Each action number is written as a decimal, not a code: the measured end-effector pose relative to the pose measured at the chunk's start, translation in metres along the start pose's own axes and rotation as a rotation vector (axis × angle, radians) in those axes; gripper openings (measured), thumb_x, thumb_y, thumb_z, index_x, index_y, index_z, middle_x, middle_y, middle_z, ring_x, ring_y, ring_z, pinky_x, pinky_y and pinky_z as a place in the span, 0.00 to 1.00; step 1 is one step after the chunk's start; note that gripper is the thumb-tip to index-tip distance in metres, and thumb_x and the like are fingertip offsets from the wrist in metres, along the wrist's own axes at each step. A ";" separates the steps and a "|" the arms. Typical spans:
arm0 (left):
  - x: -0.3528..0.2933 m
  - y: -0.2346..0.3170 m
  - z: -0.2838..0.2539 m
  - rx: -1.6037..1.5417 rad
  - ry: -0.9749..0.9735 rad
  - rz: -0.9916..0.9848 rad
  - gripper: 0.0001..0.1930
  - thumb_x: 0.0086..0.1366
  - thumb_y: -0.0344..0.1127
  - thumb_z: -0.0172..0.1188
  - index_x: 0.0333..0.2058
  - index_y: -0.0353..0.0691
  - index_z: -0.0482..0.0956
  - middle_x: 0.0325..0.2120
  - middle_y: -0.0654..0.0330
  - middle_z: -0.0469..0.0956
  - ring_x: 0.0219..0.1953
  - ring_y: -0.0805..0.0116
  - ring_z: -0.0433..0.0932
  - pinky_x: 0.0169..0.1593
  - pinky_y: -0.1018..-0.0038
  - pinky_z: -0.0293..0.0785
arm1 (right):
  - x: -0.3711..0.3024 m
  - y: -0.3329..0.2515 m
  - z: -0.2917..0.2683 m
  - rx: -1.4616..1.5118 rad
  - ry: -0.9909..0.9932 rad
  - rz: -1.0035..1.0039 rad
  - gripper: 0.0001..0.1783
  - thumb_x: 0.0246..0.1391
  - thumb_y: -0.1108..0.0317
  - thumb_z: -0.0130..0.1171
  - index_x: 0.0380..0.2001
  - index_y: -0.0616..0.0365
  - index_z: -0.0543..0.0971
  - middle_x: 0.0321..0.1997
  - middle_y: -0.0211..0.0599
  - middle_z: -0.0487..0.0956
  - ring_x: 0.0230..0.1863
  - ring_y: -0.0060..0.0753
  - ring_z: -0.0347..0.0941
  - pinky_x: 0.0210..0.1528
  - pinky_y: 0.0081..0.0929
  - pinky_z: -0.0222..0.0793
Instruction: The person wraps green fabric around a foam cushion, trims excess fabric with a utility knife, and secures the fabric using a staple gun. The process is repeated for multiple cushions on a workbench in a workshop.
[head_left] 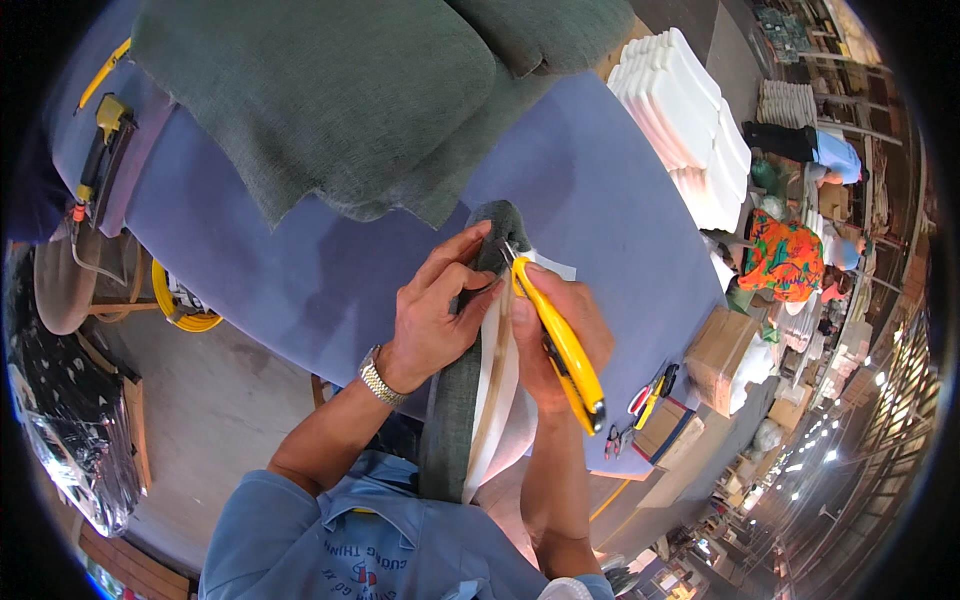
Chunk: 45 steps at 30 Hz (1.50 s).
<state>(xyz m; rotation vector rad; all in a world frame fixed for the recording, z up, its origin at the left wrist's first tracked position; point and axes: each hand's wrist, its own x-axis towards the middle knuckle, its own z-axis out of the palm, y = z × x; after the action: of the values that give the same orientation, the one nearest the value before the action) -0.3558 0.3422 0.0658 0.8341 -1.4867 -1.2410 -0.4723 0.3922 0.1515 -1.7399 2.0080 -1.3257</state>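
My left hand (432,305), with a metal watch on its wrist, pinches the edge of dark green fabric (450,425) near the top corner of a padded panel. The fabric wraps along the panel's side. A white layer and a tan strip (492,385) show beside it. In my right hand (575,325) is a yellow utility knife (562,345), gripped with its blade pointing up at the fabric close to my left fingertips. Whether the blade is in the fabric, I cannot tell. My left fingers partly hide the fabric edge.
Green fabric sheets (330,90) lie across the far side of the blue-covered table (300,290). A staple gun (105,140) rests at the left; pliers (655,398) lie at the right. White moulded pieces (670,100) and a cardboard box (720,355) stand beyond. People work farther right.
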 end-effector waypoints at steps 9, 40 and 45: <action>-0.003 -0.001 -0.002 0.005 -0.046 -0.025 0.08 0.60 0.22 0.70 0.33 0.33 0.78 0.54 0.43 0.82 0.55 0.54 0.84 0.56 0.68 0.80 | -0.020 0.005 -0.002 -0.066 0.024 0.262 0.13 0.62 0.74 0.64 0.49 0.64 0.83 0.39 0.42 0.83 0.30 0.26 0.78 0.35 0.23 0.74; 0.019 -0.001 -0.020 0.057 -0.221 -0.063 0.10 0.65 0.29 0.67 0.44 0.35 0.87 0.58 0.48 0.78 0.59 0.54 0.79 0.61 0.64 0.75 | -0.060 0.010 -0.001 0.234 0.257 0.486 0.25 0.67 0.57 0.62 0.61 0.61 0.75 0.52 0.45 0.78 0.37 0.27 0.80 0.42 0.26 0.80; 0.058 0.006 -0.001 -0.089 -0.234 -0.066 0.21 0.78 0.43 0.49 0.45 0.33 0.86 0.58 0.46 0.78 0.63 0.54 0.75 0.64 0.61 0.71 | -0.116 0.006 -0.008 0.150 0.306 0.663 0.26 0.70 0.58 0.58 0.65 0.60 0.72 0.51 0.44 0.79 0.37 0.26 0.79 0.41 0.24 0.79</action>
<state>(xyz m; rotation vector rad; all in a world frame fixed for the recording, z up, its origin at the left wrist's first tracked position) -0.3699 0.2893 0.0862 0.7020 -1.5854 -1.4839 -0.4468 0.4955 0.1055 -0.7192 2.2689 -1.4895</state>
